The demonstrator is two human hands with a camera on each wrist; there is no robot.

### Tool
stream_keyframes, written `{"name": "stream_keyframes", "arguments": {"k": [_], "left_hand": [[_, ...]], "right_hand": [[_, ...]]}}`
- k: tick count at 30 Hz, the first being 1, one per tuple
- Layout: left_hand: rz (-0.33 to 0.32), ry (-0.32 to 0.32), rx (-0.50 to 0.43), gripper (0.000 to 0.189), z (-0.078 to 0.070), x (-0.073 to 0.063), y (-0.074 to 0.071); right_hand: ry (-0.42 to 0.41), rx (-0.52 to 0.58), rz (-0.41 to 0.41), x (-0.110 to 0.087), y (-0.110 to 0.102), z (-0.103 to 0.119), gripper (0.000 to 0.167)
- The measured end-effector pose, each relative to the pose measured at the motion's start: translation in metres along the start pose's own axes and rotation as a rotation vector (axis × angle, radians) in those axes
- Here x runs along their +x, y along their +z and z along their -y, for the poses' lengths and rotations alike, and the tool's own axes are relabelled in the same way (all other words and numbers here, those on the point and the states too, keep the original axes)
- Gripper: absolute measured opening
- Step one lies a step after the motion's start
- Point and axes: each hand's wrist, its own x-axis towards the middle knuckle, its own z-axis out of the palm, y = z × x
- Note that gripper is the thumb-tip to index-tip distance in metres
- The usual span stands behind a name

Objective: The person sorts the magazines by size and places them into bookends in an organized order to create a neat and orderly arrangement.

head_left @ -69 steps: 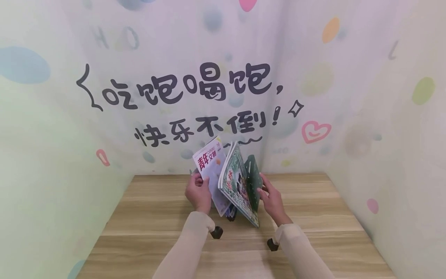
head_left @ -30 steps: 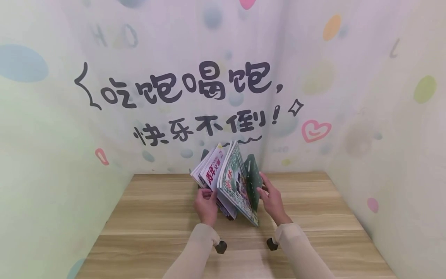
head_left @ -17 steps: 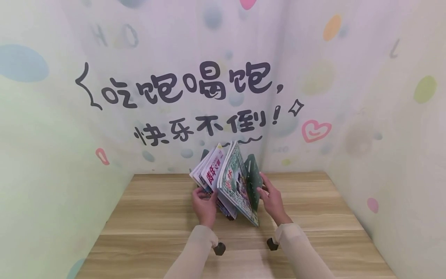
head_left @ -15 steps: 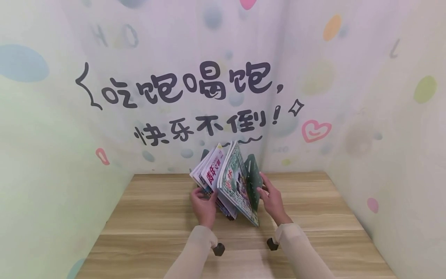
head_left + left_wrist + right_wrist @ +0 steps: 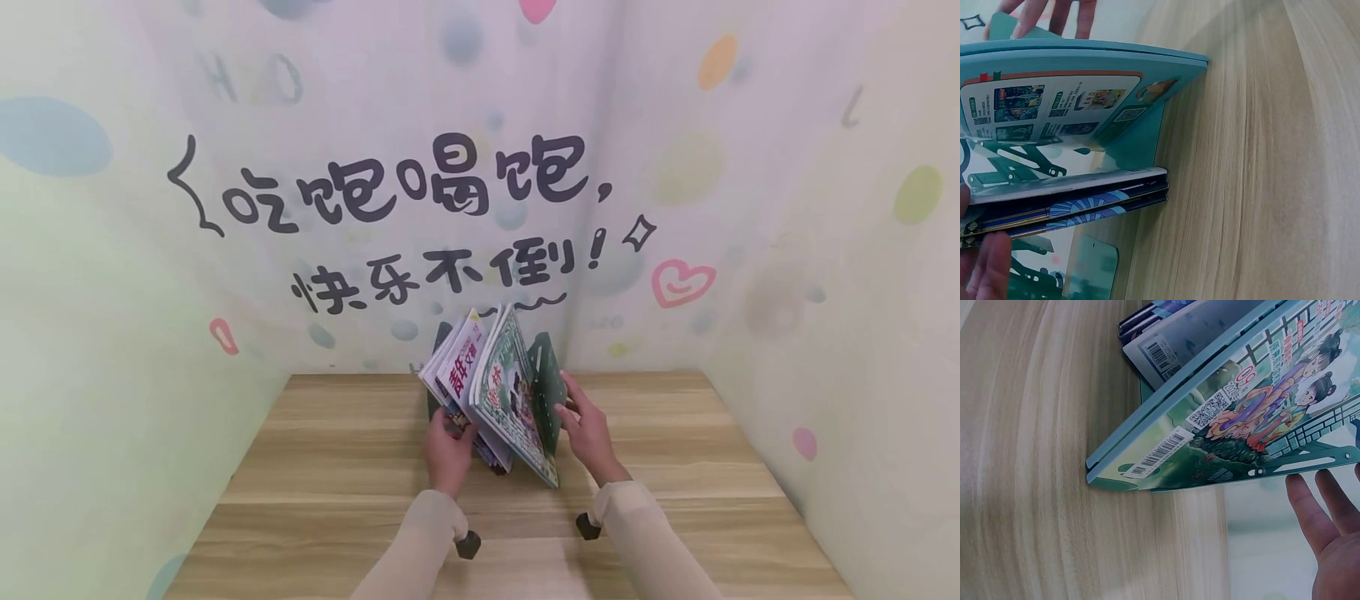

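Several magazines stand leaning in a green metal book stand (image 5: 551, 392) on the table. Toward the left, a white-covered magazine with red lettering (image 5: 467, 358) leans beside darker ones. My left hand (image 5: 450, 454) pinches this left group low on its near edges, with thumb and fingers on either side. Illustrated green magazines (image 5: 517, 392) tilt on the right, close to the stand's right plate. My right hand (image 5: 588, 429) holds that plate's edge, thumb near its inner side. In the right wrist view, fingertips (image 5: 1297, 487) meet the stand's slotted green edge.
The wood-grain table (image 5: 322, 467) runs up to a printed backdrop (image 5: 390, 108) at the back and pale walls on both sides. A black wrist mount (image 5: 468, 545) hangs below the left cuff, another (image 5: 588, 526) below the right.
The white magazine has moved down and right to stand with the left group. My left hand has shifted right and lower, regripping the group. The right hand stays on the plate.
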Motion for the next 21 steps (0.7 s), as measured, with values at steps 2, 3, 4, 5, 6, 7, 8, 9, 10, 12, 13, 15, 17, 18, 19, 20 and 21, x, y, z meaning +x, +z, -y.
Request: {"name": "stream_keyframes", "arguments": {"k": [2,3,4,5,6,7,8,9,10,12,13,15,17,18,19,20,21], "left_hand": [[0.017,0.042,0.0,0.037,0.001,-0.0003,0.0007],[0.025,0.062,-0.002,0.034,0.0015,-0.0004,0.0011],[0.032,0.077,-0.008,0.031,0.0015,-0.0004,0.0013],[0.039,0.09,-0.011,0.029,0.0015,-0.0003,0.0016],[0.044,0.102,-0.014,0.028,0.0018,-0.0002,0.0019],[0.049,0.111,-0.012,0.027,0.0022,0.0,0.0024],[0.053,0.117,-0.017,0.027,0.0021,0.0003,0.0026],[0.058,0.12,-0.019,0.026,0.0023,0.0008,0.003],[0.064,0.121,-0.016,0.026,0.0026,0.0012,0.0033],[0.079,0.127,-0.015,0.026,0.0035,0.0024,0.0038],[0.087,0.13,-0.015,0.025,0.0039,0.003,0.004],[0.102,0.139,-0.024,0.023,0.0041,0.0041,0.0041],[0.117,0.145,-0.038,0.022,0.0046,0.0054,0.0046],[0.121,0.146,-0.046,0.021,0.0047,0.0062,0.005],[0.127,0.143,-0.049,0.021,0.0046,0.0069,0.0053],[0.133,0.14,-0.053,0.022,0.0047,0.0078,0.0057],[0.136,0.138,-0.051,0.022,0.0049,0.0086,0.0063]], "right_hand": [[0.001,0.001,-0.003,-0.0001,0.0002,0.0001,0.062],[0.002,0.001,-0.003,-0.0001,0.0002,0.0002,0.061],[0.004,0.0,-0.004,-0.0001,0.0003,0.0003,0.061],[0.008,0.0,-0.006,0.0,0.0002,0.0005,0.06],[0.007,-0.001,-0.005,-0.0001,0.0001,0.0007,0.06],[0.008,-0.004,-0.004,-0.0001,-0.0001,0.0008,0.06],[0.009,-0.005,-0.004,0.0,-0.0003,0.0009,0.06],[0.008,-0.008,-0.004,0.0,-0.0005,0.0009,0.06],[0.009,-0.01,-0.004,0.0,-0.0005,0.0008,0.06],[-0.001,-0.016,-0.005,0.0001,-0.0006,-0.0001,0.06],[-0.007,-0.018,-0.008,0.0003,-0.0004,-0.0008,0.06],[-0.025,-0.026,-0.011,0.0006,-0.0002,-0.0027,0.06],[-0.044,-0.031,-0.015,0.0008,0.0002,-0.0039,0.06],[-0.054,-0.032,-0.018,0.0008,0.0003,-0.0043,0.059],[-0.056,-0.031,-0.018,0.0008,0.0005,-0.0046,0.059],[-0.058,-0.032,-0.019,0.0007,0.0007,-0.0048,0.059],[-0.059,-0.032,-0.02,0.0007,0.0009,-0.0047,0.06]]}}
